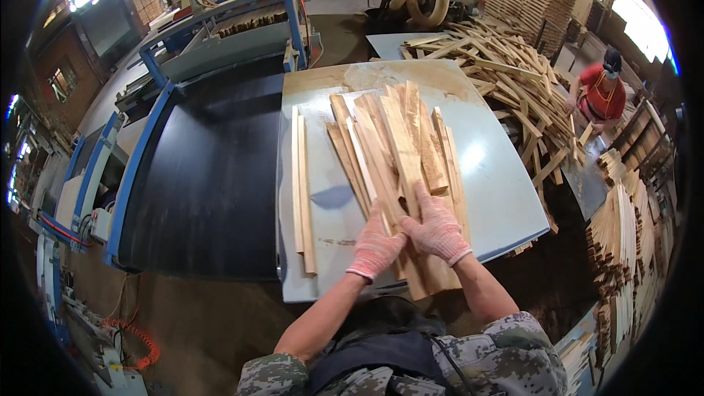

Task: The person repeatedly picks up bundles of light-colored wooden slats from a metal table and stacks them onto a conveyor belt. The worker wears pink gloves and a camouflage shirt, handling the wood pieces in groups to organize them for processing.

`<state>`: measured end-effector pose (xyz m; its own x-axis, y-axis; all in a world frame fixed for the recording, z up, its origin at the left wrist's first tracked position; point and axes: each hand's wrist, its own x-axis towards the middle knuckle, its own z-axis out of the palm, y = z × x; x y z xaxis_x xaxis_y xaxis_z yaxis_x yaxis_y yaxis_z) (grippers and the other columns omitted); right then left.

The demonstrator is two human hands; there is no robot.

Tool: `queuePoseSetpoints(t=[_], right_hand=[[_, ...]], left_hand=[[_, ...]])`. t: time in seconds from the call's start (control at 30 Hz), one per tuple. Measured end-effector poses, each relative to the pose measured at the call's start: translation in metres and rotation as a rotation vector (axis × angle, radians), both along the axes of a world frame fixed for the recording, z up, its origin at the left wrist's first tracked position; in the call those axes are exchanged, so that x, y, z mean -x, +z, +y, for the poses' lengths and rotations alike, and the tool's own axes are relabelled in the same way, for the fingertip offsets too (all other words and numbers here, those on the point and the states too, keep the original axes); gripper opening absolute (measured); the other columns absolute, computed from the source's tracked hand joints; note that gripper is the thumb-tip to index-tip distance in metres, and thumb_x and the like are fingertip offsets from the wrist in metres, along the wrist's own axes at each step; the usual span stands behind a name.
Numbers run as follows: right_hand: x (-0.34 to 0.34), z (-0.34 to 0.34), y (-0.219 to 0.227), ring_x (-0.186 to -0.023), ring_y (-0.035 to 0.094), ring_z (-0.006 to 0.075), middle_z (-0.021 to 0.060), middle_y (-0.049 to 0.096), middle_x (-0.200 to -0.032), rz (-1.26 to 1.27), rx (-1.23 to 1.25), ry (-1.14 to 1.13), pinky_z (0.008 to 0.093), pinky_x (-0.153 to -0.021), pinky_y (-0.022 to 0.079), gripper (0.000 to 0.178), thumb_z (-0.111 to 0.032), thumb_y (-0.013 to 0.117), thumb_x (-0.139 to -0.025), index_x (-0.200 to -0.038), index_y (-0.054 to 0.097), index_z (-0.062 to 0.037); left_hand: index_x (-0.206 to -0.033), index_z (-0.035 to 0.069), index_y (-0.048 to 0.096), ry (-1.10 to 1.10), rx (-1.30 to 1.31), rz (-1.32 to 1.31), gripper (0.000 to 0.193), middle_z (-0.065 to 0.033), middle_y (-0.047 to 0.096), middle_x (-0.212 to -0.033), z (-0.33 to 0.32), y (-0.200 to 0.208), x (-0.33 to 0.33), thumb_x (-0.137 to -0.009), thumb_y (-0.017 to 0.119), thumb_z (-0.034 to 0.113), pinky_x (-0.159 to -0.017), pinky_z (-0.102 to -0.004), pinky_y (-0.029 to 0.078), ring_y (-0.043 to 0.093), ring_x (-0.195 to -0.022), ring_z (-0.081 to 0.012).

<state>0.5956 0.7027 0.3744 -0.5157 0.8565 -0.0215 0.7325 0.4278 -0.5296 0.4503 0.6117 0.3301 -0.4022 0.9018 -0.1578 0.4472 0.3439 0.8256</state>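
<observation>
The wood sticks (402, 147) lie in a messy pile on the table (506, 183), under and between the hands. The left hand (377, 243) and right hand (438, 229) touch them near the table's front edge; I can't tell if they grip. A black belt (205, 176) is left of the table.

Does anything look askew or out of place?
The heap of wooden strips beyond the pale table, toward the right, lies jumbled, unlike the neat stack behind it. The strips under the left hand and right hand splay unevenly, and a dark patch marks the table.
</observation>
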Motion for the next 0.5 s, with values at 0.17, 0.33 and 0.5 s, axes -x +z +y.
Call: queuePoseSetpoints(t=[0.17,0.33,0.5], right_hand=[[0.017,-0.039,0.014,-0.144,0.057,0.0367,0.0314,0.055,-0.156,0.282,0.304,-0.183,0.0406,-0.118,0.047,0.113,-0.03,0.084,-0.083,-0.172,0.021,-0.0003],[0.044,-0.103,0.011,-0.141,0.057,0.0312,0.0295,0.054,-0.157,0.387,0.189,-0.196,0.038,-0.118,0.046,0.107,-0.018,0.082,-0.085,-0.17,0.022,0.0057],[0.103,-0.149,0.026,-0.149,0.051,0.0315,0.0296,0.048,-0.162,0.589,0.176,-0.162,0.0379,-0.122,0.042,0.104,-0.015,0.081,-0.086,-0.169,0.023,0.0072]], left_hand=[[-0.168,-0.005,0.023,-0.058,-0.182,-0.217,0.105,-0.0332,0.048,-0.16,-0.019,0.0,0.02,-0.086,0.077,0.029,-0.122,-0.041,0.043,0.052,-0.147,-0.0424],[-0.167,-0.005,0.027,-0.135,-0.347,-0.284,0.099,-0.0336,0.048,-0.159,-0.072,0.003,0.059,-0.086,0.076,0.023,-0.123,-0.0431,0.042,0.051,-0.147,-0.0442],[-0.166,-0.006,0.029,-0.139,-0.434,-0.214,0.095,-0.0345,0.049,-0.158,-0.119,0.03,0.112,-0.087,0.076,0.018,-0.124,-0.0451,0.041,0.05,-0.149,-0.044]])
